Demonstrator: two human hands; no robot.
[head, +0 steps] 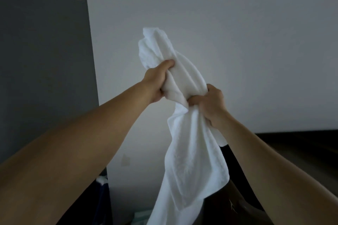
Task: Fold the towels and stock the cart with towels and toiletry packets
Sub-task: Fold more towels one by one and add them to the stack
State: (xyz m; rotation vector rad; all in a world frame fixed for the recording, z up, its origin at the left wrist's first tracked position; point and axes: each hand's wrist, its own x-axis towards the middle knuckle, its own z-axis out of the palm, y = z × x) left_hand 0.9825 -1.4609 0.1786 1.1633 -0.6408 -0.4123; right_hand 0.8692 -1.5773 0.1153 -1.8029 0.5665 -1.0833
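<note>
A white towel (188,153) hangs bunched in the air in front of a pale wall. My left hand (157,82) grips the towel high up, with a crumpled end sticking out above the fist. My right hand (212,102) grips the same towel a little lower and to the right. The long loose part drops from both hands down past the bottom of the frame. No cart and no toiletry packets show.
A pale wall (237,42) fills the background, with a darker grey wall (42,60) on the left. A dark surface (296,144) runs along the right. Something white and dark (102,182) sits low behind my left forearm.
</note>
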